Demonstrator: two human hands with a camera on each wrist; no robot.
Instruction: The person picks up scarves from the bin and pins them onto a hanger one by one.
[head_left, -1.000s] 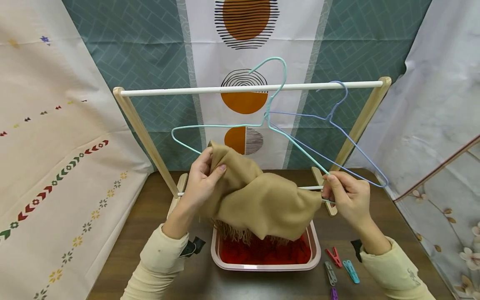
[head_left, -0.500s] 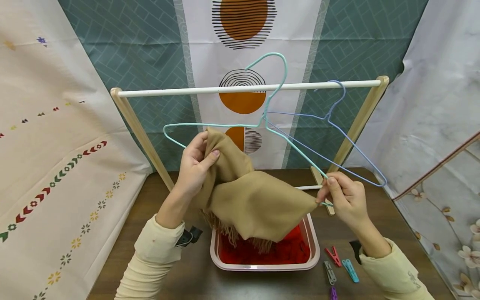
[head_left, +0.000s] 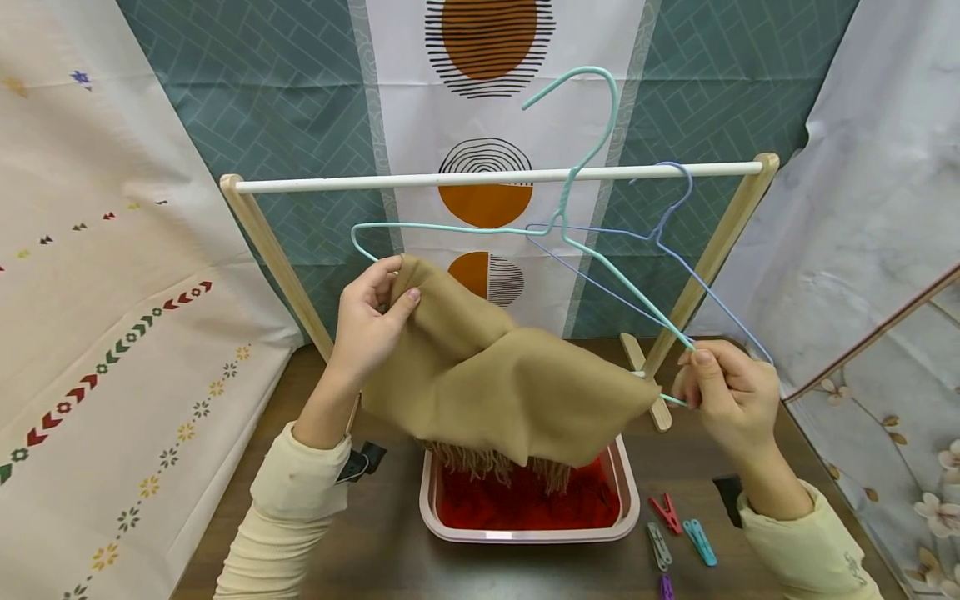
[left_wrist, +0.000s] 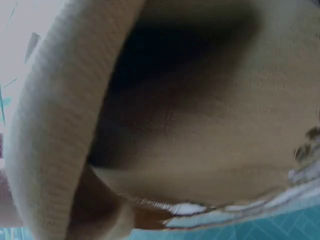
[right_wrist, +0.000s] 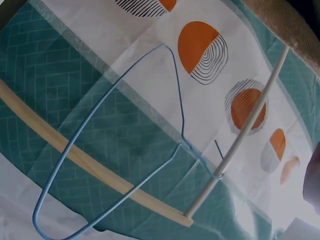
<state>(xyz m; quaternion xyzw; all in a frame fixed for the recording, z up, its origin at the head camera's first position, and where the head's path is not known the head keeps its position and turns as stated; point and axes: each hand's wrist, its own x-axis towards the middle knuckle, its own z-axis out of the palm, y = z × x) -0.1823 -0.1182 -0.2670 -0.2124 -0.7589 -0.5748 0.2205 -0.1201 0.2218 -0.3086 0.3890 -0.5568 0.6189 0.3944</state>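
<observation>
A tan fringed scarf [head_left: 480,375] is draped over the lower bar of a mint-green hanger [head_left: 450,228], its fringe hanging down over a tub. My left hand [head_left: 367,325] pinches the scarf's upper left edge, close to the hanger's left end. At the other side, my right hand [head_left: 731,396] grips the hanger's right corner, just past the scarf's pointed end. The hanger's hook stands above the rack's rod in the head view. Most of the hanger's lower bar is hidden by cloth. Tan cloth [left_wrist: 215,125] fills most of the left wrist view.
A white rod [head_left: 337,181] on wooden posts spans the back, with a blue hanger [head_left: 660,233] hooked on it at right. Below the scarf sits a pink tub [head_left: 525,536] with red cloth inside. Several clothespins [head_left: 700,542] lie at its right on the dark table.
The hanger has risen and shifted right with my right hand. My left hand has moved left and up, drawing the scarf out wider.
</observation>
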